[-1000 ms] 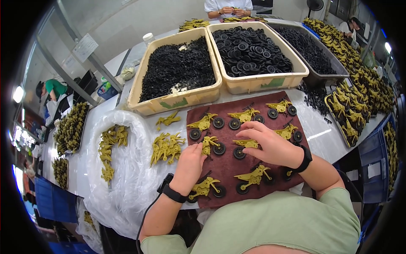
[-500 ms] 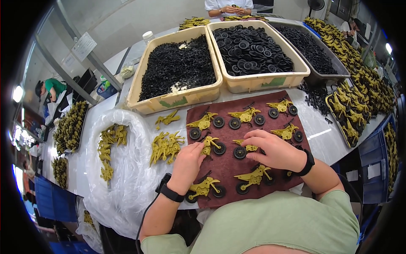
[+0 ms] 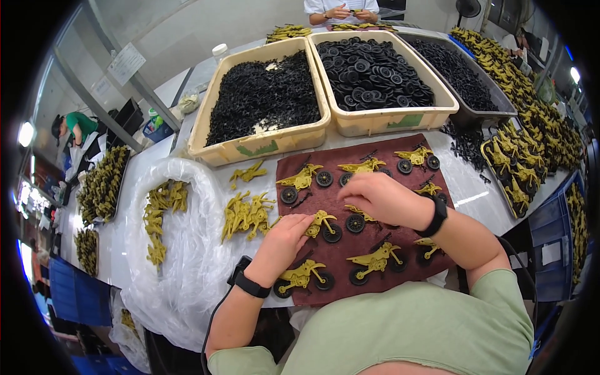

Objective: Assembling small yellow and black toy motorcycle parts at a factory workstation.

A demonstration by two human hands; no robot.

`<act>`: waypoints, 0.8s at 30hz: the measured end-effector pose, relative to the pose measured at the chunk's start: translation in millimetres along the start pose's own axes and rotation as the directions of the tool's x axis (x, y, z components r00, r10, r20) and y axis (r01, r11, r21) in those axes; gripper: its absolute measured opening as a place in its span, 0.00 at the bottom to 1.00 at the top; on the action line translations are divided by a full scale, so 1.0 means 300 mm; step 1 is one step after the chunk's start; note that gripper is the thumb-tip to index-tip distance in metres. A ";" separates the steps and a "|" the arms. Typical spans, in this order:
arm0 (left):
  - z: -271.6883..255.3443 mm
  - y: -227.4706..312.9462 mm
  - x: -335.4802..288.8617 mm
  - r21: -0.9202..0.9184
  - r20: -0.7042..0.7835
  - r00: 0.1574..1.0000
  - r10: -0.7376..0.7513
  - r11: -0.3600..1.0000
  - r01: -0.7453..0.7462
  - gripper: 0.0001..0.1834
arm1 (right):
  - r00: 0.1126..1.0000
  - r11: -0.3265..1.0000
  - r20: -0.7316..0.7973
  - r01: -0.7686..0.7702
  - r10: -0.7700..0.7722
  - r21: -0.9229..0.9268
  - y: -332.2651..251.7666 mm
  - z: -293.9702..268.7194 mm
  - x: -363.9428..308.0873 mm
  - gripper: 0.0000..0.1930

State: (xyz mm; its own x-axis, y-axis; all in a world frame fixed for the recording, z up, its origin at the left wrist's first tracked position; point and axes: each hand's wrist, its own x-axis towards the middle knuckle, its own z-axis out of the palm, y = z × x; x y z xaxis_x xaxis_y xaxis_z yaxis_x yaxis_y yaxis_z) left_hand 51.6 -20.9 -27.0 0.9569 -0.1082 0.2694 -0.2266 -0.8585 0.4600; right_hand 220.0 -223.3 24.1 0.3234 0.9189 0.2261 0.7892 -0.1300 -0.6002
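On a dark red cloth (image 3: 337,247), my left hand (image 3: 286,240) grips the rear of a yellow toy motorcycle (image 3: 320,224), whose black front wheel (image 3: 332,233) points right. My right hand (image 3: 387,197) hovers over the cloth's middle, its fingers loosely bent toward the left, with nothing visible in them. Beneath it lie a partly covered yellow toy motorcycle (image 3: 360,211) and a black wheel (image 3: 355,223). A black handlebar part (image 3: 302,200) lies just beyond my left fingers. Several more yellow motorcycles with black wheels, such as a nearer one (image 3: 375,260), lie around in rows.
Cream bins of small black parts (image 3: 265,100) and black wheels (image 3: 375,72) stand beyond the cloth, beside a grey bin (image 3: 456,72). Loose yellow bodies (image 3: 247,215) and a plastic-lined ring (image 3: 178,250) lie left. Finished motorcycles fill a tray (image 3: 515,162) right. Another person's hands (image 3: 350,14) work opposite.
My right hand has lifted away from the middle wheel and moved up and slightly left. The motorcycle in my left hand has shifted a little right and nearer.
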 end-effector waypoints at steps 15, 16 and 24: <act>-0.104 0.034 -0.095 -0.004 -0.119 0.978 -0.173 0.985 0.173 0.27 | 0.968 0.890 0.155 0.245 -0.200 -0.384 0.052 0.246 0.275 0.06; -0.104 0.029 -0.094 -0.008 -0.123 0.977 -0.177 0.984 0.177 0.27 | 0.957 0.879 0.113 0.289 -0.266 -0.380 0.046 0.235 0.268 0.07; -0.085 0.017 -0.056 -0.148 0.231 0.973 -0.029 0.987 0.065 0.30 | 0.962 0.991 0.253 -0.083 0.107 -0.106 0.035 0.098 0.210 0.10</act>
State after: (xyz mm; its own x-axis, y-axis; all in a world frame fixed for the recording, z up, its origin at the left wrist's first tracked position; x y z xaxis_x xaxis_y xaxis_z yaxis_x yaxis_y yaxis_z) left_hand 29.7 -10.5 -7.6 0.9792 -0.1959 0.0532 -0.1885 -0.7804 0.5962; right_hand 233.3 -155.8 9.4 0.2634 0.9638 -0.0410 0.8106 -0.2441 -0.5323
